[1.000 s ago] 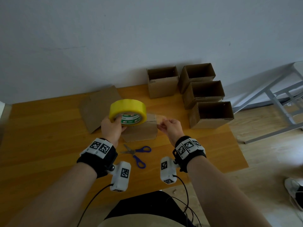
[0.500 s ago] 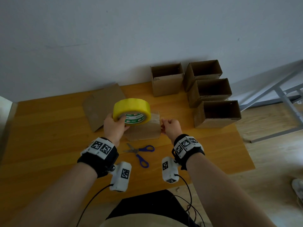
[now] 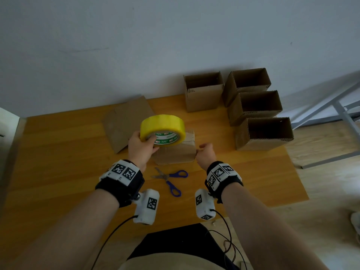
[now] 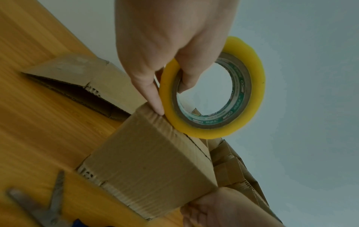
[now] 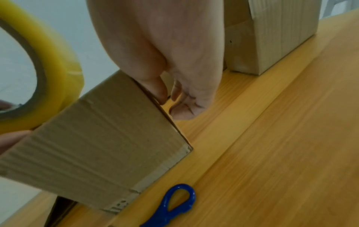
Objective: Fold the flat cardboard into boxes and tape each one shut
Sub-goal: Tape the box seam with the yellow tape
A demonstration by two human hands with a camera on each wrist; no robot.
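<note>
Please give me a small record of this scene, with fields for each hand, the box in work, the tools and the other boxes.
left hand: grips the yellow tape roll, held on top of the box
right hand: fingers at the box's right side
box in work: on the wooden table, flaps closed
scissors: lying near the box, untouched
open boxes: four, far right
flat cardboard: behind the roll

blue-handled scissors (image 3: 169, 179) | on wooden table (image 3: 58, 152) | white wall (image 3: 136, 45)
</note>
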